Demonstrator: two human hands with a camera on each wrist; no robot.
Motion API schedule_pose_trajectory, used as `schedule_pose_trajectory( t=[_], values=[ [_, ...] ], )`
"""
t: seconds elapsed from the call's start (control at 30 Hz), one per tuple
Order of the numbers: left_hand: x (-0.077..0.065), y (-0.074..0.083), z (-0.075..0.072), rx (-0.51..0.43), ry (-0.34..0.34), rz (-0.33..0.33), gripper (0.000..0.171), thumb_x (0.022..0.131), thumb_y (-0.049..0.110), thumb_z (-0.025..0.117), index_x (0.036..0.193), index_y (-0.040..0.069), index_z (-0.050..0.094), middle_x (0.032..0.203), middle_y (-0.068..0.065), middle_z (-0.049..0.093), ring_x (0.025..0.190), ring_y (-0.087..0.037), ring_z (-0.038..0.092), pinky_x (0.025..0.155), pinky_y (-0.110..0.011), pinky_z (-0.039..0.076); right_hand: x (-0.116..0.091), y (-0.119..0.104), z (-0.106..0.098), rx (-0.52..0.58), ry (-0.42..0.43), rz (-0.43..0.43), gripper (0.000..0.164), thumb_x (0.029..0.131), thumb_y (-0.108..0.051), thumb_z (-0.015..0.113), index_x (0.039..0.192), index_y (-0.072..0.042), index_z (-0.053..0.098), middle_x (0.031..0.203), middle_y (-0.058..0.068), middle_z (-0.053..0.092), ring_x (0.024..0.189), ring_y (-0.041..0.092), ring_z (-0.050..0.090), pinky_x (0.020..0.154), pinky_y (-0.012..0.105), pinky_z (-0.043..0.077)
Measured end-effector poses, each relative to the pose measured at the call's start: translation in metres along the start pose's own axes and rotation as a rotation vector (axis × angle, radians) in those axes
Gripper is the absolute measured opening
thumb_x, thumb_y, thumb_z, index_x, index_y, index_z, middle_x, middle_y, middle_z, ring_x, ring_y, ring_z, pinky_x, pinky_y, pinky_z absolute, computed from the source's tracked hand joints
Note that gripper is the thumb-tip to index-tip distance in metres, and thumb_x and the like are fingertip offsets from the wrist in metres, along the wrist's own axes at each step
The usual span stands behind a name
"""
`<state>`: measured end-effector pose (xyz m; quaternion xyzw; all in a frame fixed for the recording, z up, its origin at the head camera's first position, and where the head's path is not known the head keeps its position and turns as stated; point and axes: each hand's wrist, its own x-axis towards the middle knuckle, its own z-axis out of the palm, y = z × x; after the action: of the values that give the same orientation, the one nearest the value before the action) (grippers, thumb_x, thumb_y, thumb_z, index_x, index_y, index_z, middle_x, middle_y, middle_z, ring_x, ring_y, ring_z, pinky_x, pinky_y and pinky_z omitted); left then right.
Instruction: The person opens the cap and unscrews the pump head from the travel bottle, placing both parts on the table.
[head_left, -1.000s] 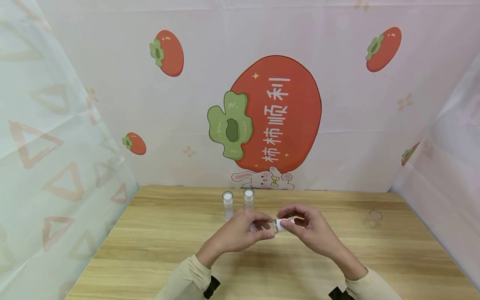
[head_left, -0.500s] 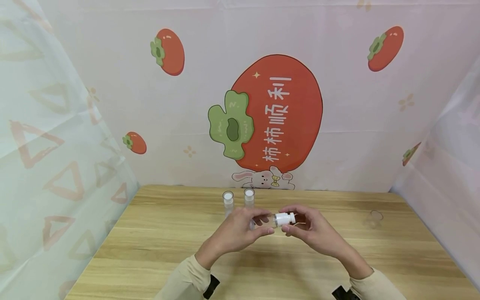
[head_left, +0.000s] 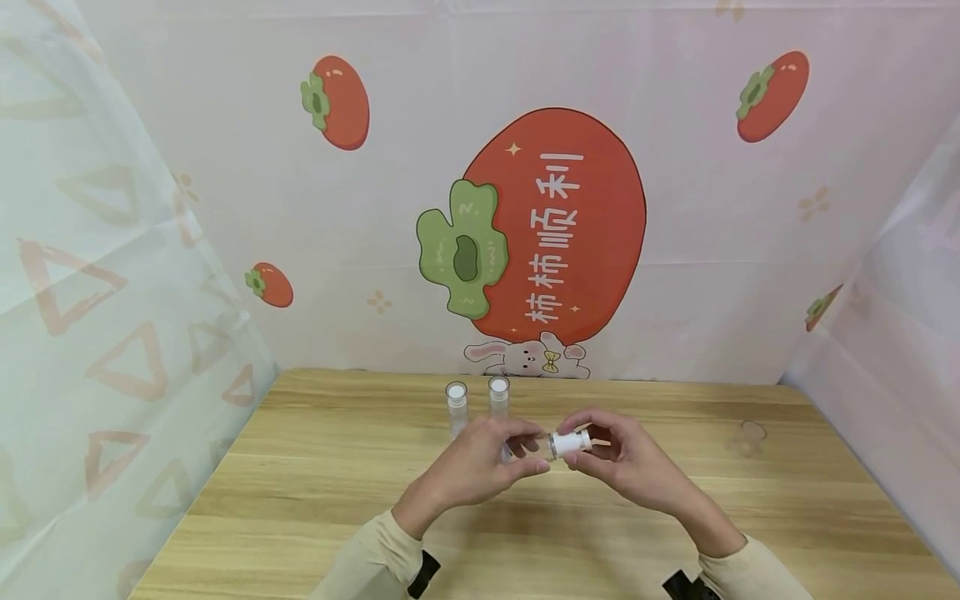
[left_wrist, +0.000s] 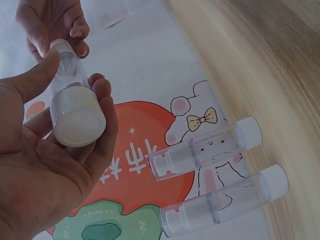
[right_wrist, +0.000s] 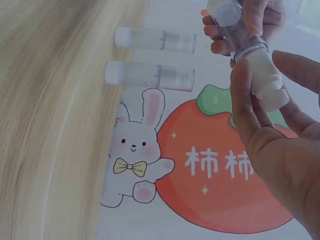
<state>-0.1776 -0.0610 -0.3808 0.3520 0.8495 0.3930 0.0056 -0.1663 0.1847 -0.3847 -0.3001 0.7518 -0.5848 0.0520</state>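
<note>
A clear pump bottle with a white base and white pump top is held on its side between both hands over the table. My left hand grips the clear body; in the left wrist view the bottle's white base faces the camera. My right hand has its fingers around the white pump end, and in the right wrist view the pump head shows between the fingertips. Behind the left hand, two similar bottles stand upright with clear caps, a left one and a right one.
A clear cap is on the right side of the wooden table. A printed cloth backdrop rises at the table's back edge, with cloth walls on both sides.
The right fingers have loosened and shifted around the pump end, so more of the white top shows than a second ago. Its tilt has changed slightly. The left hand stays nearly still.
</note>
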Motion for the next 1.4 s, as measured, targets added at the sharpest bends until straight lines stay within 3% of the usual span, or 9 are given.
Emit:
schedule_pose_trajectory(
  t=[0.27, 0.67, 1.1, 1.4],
  values=[
    [0.0001, -0.0005, 0.0012, 0.007, -0.035, 0.002, 0.035, 0.093, 0.027, 0.077, 0.118, 0.004, 0.072, 0.101, -0.002, 0.074, 0.086, 0.001, 0.064, 0.079, -0.020, 0.054, 0.0002, 0.0005, 0.0031, -0.026, 0.030, -0.034, 0.008, 0.094, -0.005, 0.071, 0.100, -0.007, 0.067, 0.109, 0.013, 0.065, 0.097, 0.022, 0.065, 0.078, 0.034, 0.060],
    [-0.0011, 0.0008, -0.0011, -0.020, -0.037, -0.012, 0.032, 0.092, 0.026, 0.078, 0.117, 0.006, 0.073, 0.099, 0.001, 0.074, 0.085, 0.002, 0.064, 0.077, -0.019, 0.053, 0.0004, -0.0007, 0.0009, -0.021, 0.013, 0.019, 0.031, 0.092, -0.006, 0.075, 0.119, 0.002, 0.061, 0.113, 0.018, 0.062, 0.095, 0.022, 0.067, 0.081, 0.033, 0.059],
    [0.0002, -0.0020, -0.0009, -0.032, -0.034, 0.003, 0.031, 0.092, 0.025, 0.078, 0.116, 0.006, 0.073, 0.098, -0.001, 0.074, 0.084, 0.002, 0.064, 0.077, -0.019, 0.053, -0.0003, 0.0019, -0.0013, -0.037, -0.022, 0.004, 0.028, 0.091, -0.003, 0.075, 0.116, -0.004, 0.063, 0.110, 0.016, 0.062, 0.089, 0.023, 0.069, 0.078, 0.035, 0.060],
    [-0.0010, -0.0032, -0.0018, -0.029, -0.055, -0.012, 0.031, 0.092, 0.025, 0.077, 0.116, 0.005, 0.073, 0.101, -0.003, 0.074, 0.085, 0.002, 0.063, 0.080, -0.026, 0.056, -0.0005, 0.0016, 0.0001, -0.079, 0.021, -0.015, 0.018, 0.092, -0.008, 0.076, 0.107, -0.009, 0.067, 0.105, 0.010, 0.066, 0.089, 0.022, 0.067, 0.078, 0.033, 0.059]
  ],
)
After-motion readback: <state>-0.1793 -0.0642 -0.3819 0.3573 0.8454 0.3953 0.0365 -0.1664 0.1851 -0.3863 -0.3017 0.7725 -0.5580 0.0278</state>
